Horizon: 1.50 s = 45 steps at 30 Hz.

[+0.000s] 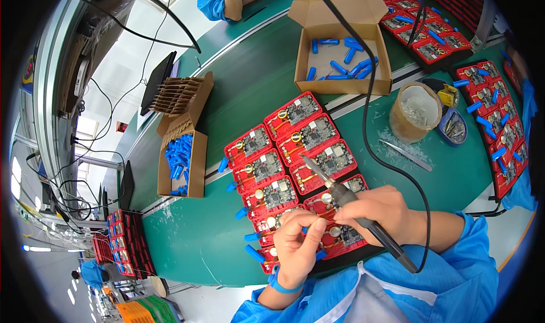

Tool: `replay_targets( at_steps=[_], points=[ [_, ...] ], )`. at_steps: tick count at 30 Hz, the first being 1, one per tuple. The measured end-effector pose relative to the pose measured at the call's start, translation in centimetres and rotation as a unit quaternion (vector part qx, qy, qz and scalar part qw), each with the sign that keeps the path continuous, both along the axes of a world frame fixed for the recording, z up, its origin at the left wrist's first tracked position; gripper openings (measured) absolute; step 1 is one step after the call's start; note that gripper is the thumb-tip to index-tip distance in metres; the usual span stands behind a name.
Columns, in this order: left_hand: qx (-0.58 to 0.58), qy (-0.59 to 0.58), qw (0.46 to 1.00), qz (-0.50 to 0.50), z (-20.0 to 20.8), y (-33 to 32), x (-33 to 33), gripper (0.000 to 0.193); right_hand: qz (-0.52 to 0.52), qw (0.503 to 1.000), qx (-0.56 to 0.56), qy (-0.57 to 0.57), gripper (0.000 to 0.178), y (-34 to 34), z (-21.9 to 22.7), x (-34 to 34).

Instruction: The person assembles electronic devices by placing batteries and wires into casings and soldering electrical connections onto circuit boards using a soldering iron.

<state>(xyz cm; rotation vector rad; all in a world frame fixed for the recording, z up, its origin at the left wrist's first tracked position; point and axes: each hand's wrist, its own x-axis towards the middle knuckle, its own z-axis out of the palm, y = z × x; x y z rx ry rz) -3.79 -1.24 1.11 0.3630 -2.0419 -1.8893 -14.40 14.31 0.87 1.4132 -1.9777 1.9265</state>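
Observation:
My right hand (386, 215) is closed around the handle of a soldering iron (344, 194). The iron's metal tip points up and left, over the red trays. My left hand (298, 243) pinches thumb and fingers together low over the near trays. A bit of blue shows beside its fingers, but what they hold is hidden. Beneath both hands lie red trays (267, 167) in two columns, each with a circuit board (335, 159) and a round metal cell. Blue cylinders (254, 253) stick out along the left side.
Cardboard boxes of blue cylinders stand at the back (343, 84) and left (197, 164). Right of the trays are a tub (414, 111), a small blue dish (454, 127) and tweezers (406, 154). More filled red trays (494, 130) sit far right. The iron's black cable (368, 96) arches overhead.

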Motion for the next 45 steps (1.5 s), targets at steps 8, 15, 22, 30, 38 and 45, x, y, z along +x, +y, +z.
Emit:
replay_targets(
  at_steps=[8, 15, 22, 30, 38, 45],
  points=[
    [-0.064, -0.035, 0.995, -0.065, 1.3, 0.0, -0.1, 0.004, -0.089, 0.994, 0.04, 0.052, 0.021, 3.0, 1.7, -1.3],
    [-0.067, -0.054, 0.987, -0.138, 1.7, 0.7, -0.4, 0.005, 0.064, 0.987, 0.055, -0.136, 0.025, 2.9, 1.8, -1.2],
    [-0.075, -0.053, 0.982, -0.166, 1.0, 0.8, -0.3, 0.005, 0.072, 0.985, 0.102, -0.119, 0.022, 3.1, 2.2, -0.8],
    [-0.022, -0.064, 0.997, -0.04, 0.5, -0.6, 0.8, 0.003, -0.09, 0.993, 0.074, 0.02, 0.022, 6.9, 1.3, -2.2],
    [-0.22, -0.096, 0.967, -0.087, -0.7, -0.8, 0.0, 0.006, -0.121, 0.966, 0.184, 0.137, 0.02, 6.7, 0.1, -4.0],
    [-0.254, -0.118, 0.957, -0.073, -1.2, -1.3, 0.0, 0.006, -0.052, 0.996, 0.008, 0.066, 0.045, 4.1, 0.2, -3.6]
  ],
)
